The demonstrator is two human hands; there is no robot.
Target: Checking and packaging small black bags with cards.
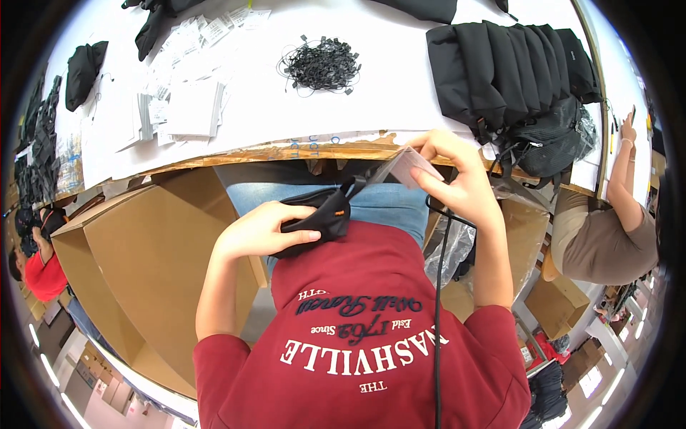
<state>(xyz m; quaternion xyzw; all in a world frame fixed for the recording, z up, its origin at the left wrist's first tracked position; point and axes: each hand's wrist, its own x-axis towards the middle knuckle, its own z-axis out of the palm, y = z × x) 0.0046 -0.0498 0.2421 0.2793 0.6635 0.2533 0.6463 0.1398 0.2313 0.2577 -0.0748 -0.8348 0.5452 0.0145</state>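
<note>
My left hand (261, 230) is closed on a small black fabric bag (330, 219), held against my lap below the table edge. The bag has a little orange mark on its side and a strap loop at its upper end. My right hand (463, 179) pinches a pale card tag (405, 169) between thumb and fingers, just right of the loop. The tag is partly blurred, and whether it is fastened to the bag I cannot tell. On the table ahead lies a tangled heap of black tag strings (321, 66).
White tags (193, 107) lie stacked and scattered at the table's left. Black bags (500, 71) stand in a row at the right. An open cardboard box (153, 264) is at my left. Another person (607, 239) works at the right, and one in red (44, 272) at far left.
</note>
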